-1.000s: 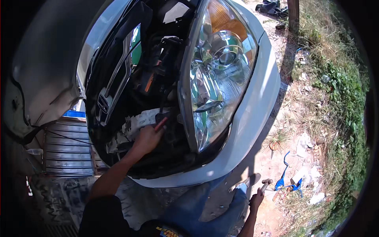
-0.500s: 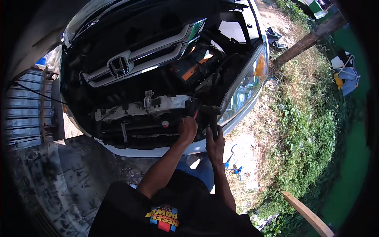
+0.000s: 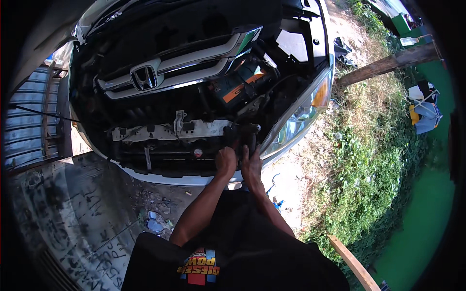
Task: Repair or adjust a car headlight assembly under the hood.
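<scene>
Right hand, clamped on a dark T-shaped hammer, likely needed careful aim beside left hand, curled round a slim reddish tool.

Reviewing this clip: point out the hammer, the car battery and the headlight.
Hammer [image 3: 249,139], head view: upper handle.
Car battery [image 3: 236,92], head view: orange label.
Headlight [image 3: 300,118], head view: clear lens.

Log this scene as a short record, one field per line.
Left hand: closed; contents too dark to tell
Right hand: holding a hammer
Workplace: open front of a white car
Beyond the hands: battery with orange stripe, silver grille
Right of the hands: headlight, then grass
</scene>
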